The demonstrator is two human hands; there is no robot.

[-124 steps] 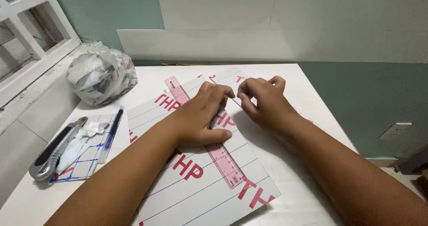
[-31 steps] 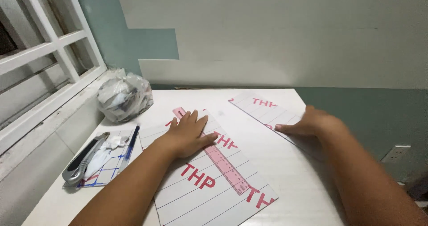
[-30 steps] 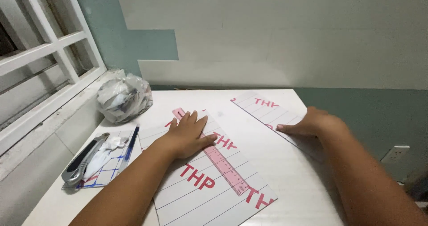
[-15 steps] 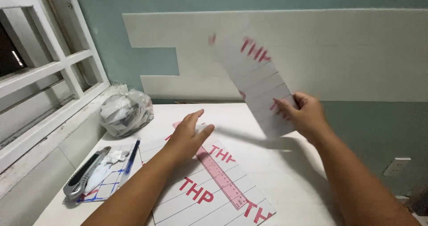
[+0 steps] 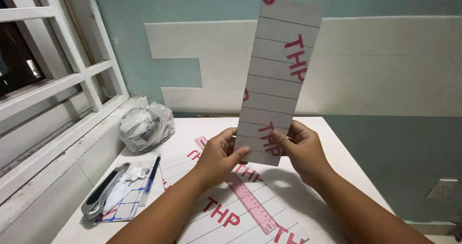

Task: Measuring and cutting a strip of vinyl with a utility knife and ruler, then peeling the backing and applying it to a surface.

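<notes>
I hold a long white strip of lined sheet with red lettering (image 5: 279,75) upright in front of me, above the table. My left hand (image 5: 219,152) pinches its lower left corner. My right hand (image 5: 298,147) grips its lower right edge. Below my hands the larger white lined sheet with red lettering (image 5: 221,210) lies flat on the white table (image 5: 332,143), and a pink transparent ruler (image 5: 250,200) rests diagonally across it.
A clear plastic bag of white scraps (image 5: 144,126) sits at the table's back left. A grey utility knife (image 5: 98,196), a blue pen (image 5: 151,176) and a crumpled white tissue lie on a small gridded sheet (image 5: 120,208) at the left. A white window frame (image 5: 62,80) stands left.
My right hand lifted the cut strip off the table and raised it upright. My left hand left the ruler and sheet and took hold of the strip's lower corner.
</notes>
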